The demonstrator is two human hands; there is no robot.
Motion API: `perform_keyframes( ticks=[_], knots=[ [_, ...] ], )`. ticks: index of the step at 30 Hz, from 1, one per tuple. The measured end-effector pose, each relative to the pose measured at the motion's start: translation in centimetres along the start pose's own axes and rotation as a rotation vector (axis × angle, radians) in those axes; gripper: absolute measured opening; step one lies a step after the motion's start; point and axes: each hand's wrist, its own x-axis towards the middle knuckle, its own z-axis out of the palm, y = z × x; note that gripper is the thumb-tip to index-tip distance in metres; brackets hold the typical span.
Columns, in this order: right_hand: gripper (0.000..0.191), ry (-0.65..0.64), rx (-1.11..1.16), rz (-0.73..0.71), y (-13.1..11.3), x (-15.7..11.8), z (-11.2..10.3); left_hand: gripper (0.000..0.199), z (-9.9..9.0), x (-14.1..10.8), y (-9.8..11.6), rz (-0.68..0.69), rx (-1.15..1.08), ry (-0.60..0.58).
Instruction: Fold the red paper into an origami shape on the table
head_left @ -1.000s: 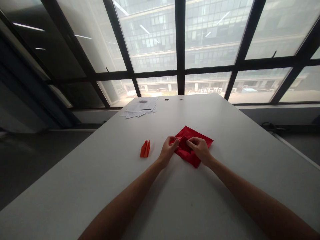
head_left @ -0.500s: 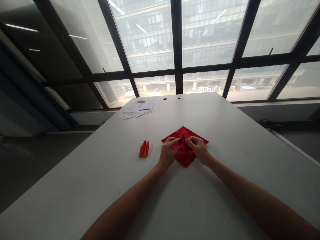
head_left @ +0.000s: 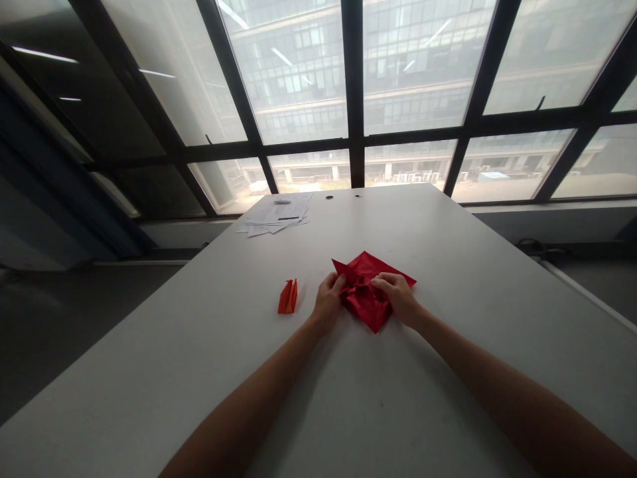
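A sheet of red paper (head_left: 372, 316), creased and partly folded, lies between my hands with one corner toward me. Its left corner is lifted off the table, and my left hand (head_left: 328, 299) is closed on that side with the thumb on top. On the right part of the sheet, my right hand (head_left: 398, 293) is closed, its fingertips pinching a fold near the middle. The exact grip of those fingertips is partly hidden. To the left of my left hand stands a small folded orange paper piece (head_left: 287, 299), touched by neither hand.
The work surface is a long white table (head_left: 423, 411). Several loose white sheets (head_left: 271, 219) lie at its far left, with small items on top. Two dark holes sit near the far edge, and large windows (head_left: 408, 73) rise behind it.
My left hand has moved slightly left from the middle of the red paper and now grips its left side. That corner has been raised. My right hand has hardly moved.
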Motion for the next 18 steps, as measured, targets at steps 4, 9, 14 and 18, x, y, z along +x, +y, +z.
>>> perform_keyframes(
  ticks=[4,9,14,18],
  knots=[
    [0.037,-0.052,0.075,0.076,-0.3,-0.1,0.0,0.035,0.0,-0.2,-0.1,0.054,0.075,0.057],
    [0.048,-0.118,0.155,0.065,-0.8,-0.5,0.5,0.028,0.4,-0.7,0.4,0.156,0.188,0.158],
    [0.044,-0.025,-0.189,-0.118,-0.1,-0.5,1.6,0.018,1.0,-1.3,1.1,0.204,0.248,0.087],
    [0.035,0.149,-0.201,-0.176,0.7,-0.1,1.7,0.021,1.1,-1.6,1.3,0.211,0.277,0.041]
  ],
)
